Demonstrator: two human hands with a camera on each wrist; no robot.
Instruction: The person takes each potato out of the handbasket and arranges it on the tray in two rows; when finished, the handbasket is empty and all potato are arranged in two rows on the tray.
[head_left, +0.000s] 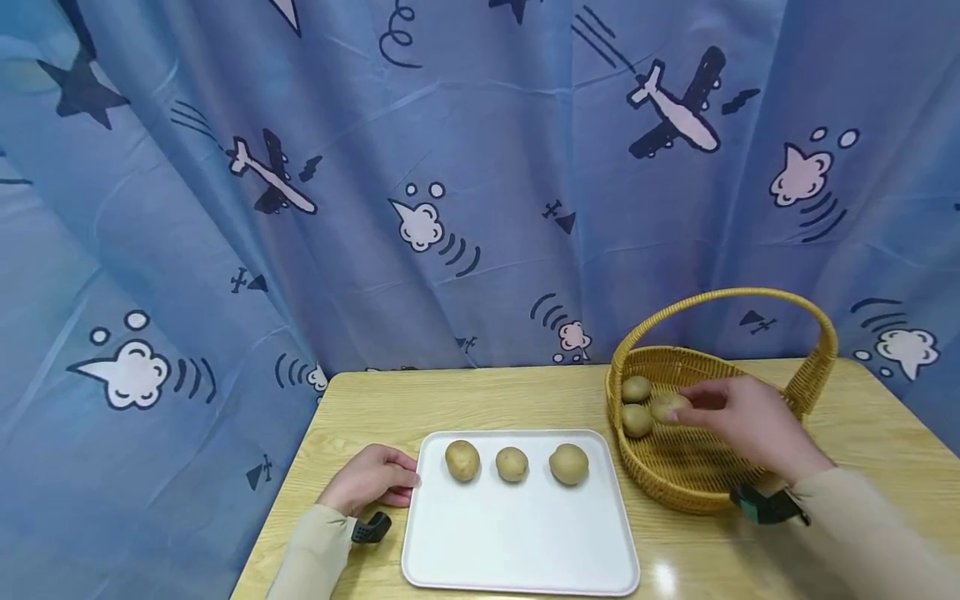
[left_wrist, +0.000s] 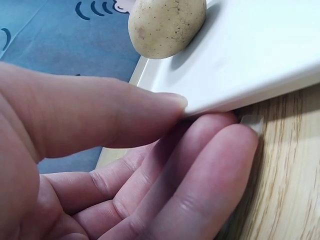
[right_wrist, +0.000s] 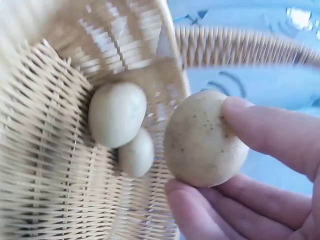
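Over the wicker basket point(head_left: 678, 502), my right hand point(head_left: 753, 421) holds a potato point(head_left: 664, 407) between thumb and fingertips. In the right wrist view that held potato point(right_wrist: 200, 142) is round, pale and speckled. Two more potatoes point(head_left: 637, 421) lie at the basket's left side. My left hand point(head_left: 375, 479) pinches the left edge of a white tray point(head_left: 517, 533), thumb at the rim and fingers underneath, as the left wrist view shows. Along the tray's far side sit three potatoes in a row: a left one point(head_left: 462, 460), a middle one point(head_left: 512, 464) and a right one point(head_left: 568, 463).
The basket's tall arched handle point(head_left: 723, 294) rises above it, behind my right hand. Tray and basket stand close side by side on a light wooden table point(head_left: 480, 400). A blue patterned curtain point(head_left: 480, 167) hangs right behind the table's far edge.
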